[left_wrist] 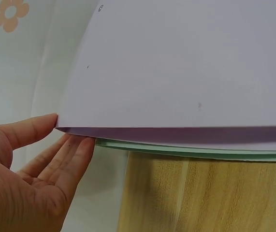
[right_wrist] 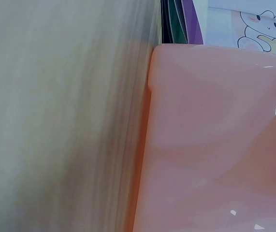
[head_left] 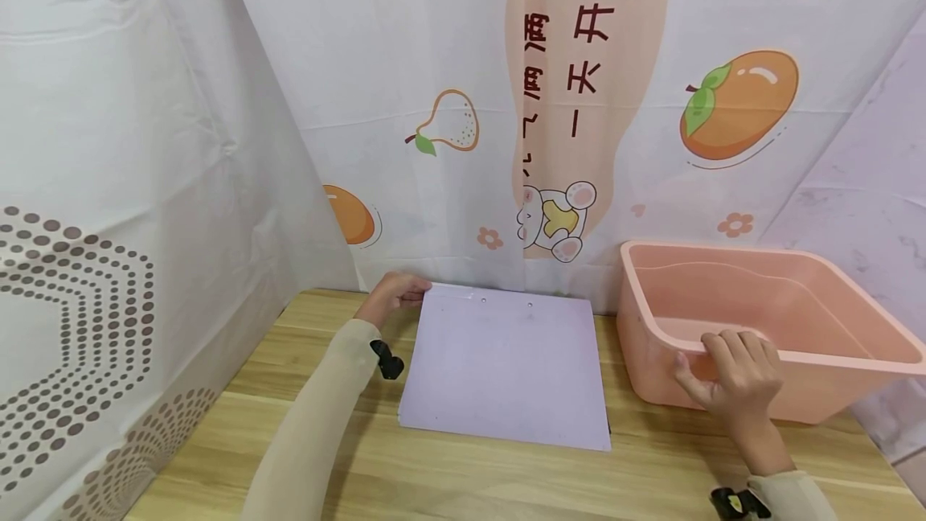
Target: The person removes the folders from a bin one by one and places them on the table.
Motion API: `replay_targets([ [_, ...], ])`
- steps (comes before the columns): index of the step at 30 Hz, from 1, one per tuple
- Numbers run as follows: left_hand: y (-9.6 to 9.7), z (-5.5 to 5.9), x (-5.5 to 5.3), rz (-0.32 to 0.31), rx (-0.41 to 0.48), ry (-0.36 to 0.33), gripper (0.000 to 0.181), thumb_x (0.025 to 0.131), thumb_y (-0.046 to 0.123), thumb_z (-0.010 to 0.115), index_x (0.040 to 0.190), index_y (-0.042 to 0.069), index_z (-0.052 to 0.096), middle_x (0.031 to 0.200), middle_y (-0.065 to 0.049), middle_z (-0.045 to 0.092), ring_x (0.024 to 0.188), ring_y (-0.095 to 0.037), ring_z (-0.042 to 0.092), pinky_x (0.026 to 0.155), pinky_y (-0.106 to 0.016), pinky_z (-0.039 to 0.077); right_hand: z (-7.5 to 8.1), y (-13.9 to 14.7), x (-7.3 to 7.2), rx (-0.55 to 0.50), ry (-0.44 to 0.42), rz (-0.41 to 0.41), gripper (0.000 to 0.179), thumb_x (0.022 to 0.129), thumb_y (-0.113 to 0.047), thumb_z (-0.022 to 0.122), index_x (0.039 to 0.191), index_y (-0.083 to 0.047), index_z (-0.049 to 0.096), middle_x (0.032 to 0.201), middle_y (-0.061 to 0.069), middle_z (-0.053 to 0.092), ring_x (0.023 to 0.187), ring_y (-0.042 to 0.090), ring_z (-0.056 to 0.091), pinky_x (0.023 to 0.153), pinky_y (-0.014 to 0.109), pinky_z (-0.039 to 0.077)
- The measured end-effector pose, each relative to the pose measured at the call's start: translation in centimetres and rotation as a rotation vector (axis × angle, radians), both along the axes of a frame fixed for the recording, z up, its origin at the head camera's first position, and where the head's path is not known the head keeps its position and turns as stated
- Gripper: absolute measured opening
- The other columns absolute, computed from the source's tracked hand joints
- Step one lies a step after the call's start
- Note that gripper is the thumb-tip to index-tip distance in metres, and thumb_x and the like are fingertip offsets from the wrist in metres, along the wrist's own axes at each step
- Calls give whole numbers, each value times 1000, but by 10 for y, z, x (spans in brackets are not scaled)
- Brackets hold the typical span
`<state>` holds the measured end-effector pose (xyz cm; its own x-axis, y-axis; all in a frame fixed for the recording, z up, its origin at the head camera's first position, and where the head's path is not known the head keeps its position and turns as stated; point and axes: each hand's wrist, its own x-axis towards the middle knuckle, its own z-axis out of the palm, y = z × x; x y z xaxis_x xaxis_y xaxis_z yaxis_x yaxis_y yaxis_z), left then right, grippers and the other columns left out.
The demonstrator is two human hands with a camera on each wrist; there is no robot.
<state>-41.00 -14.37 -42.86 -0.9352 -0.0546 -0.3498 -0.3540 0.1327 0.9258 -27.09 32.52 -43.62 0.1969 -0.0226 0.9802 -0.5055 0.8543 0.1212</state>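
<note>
A light-purple folder [head_left: 506, 368] lies flat on the wooden table, two small round rivets near its far edge. Its far left corner is pinched by my left hand [head_left: 394, 296]. In the left wrist view, the thumb of that hand [left_wrist: 31, 179] touches the purple edge while the fingers are underneath; a pale-green layer [left_wrist: 176, 151] shows below the purple one. To the right stands a pink plastic tub [head_left: 752, 356]. My right hand [head_left: 741, 376] grips its near rim, fingers hooked over and thumb outside. The right wrist view shows the tub's wall [right_wrist: 215, 135] but not the hand.
Behind the table [head_left: 463, 481] hangs a white cloth [head_left: 405, 38] with fruit drawings and writing. Another cloth with brown dots [head_left: 145, 143] closes off the left side. Dark, green and purple edges of the folder stack [right_wrist: 181, 24] appear beyond the tub in the right wrist view.
</note>
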Motion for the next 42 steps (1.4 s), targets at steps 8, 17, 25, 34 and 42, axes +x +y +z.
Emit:
replay_targets([
  [8, -3, -1, 0, -56, -9, -2, 42, 93, 4, 70, 132, -8, 62, 127, -20, 70, 90, -16, 72, 111, -45, 50, 1, 0, 0, 1, 0, 2, 57, 88, -46, 57, 60, 3, 48, 54, 20, 46, 52, 43, 40, 52, 53, 27],
  [17, -9, -6, 0, -126, 16, -2, 46, 94, 3, 69, 139, -4, 59, 134, -18, 67, 89, -9, 72, 113, -45, 47, 0, 0, 1, 0, -6, 0, 57, 88, -46, 57, 60, 3, 48, 54, 19, 45, 52, 43, 40, 53, 52, 28],
  [25, -12, -11, -2, -171, 13, 29, 47, 96, 4, 68, 141, -3, 58, 136, -18, 66, 98, -13, 70, 114, -45, 46, 0, 0, 0, -4, 4, 0, 57, 88, -46, 57, 60, 3, 48, 54, 19, 45, 52, 42, 40, 52, 52, 27],
  [34, -18, -20, -1, -240, 7, 105, 46, 99, 9, 65, 144, 1, 56, 146, -20, 57, 119, -21, 65, 117, -45, 43, 0, 0, 0, -1, 0, 0, 58, 88, -47, 57, 59, 3, 48, 54, 19, 45, 52, 42, 40, 52, 52, 27],
  [42, -22, -32, -2, -260, -18, 245, 45, 98, 10, 67, 141, -2, 58, 143, -21, 59, 107, -10, 68, 112, -46, 48, 0, 0, 0, -3, -5, 0, 59, 88, -48, 57, 60, 3, 48, 54, 19, 45, 52, 42, 40, 53, 52, 28],
])
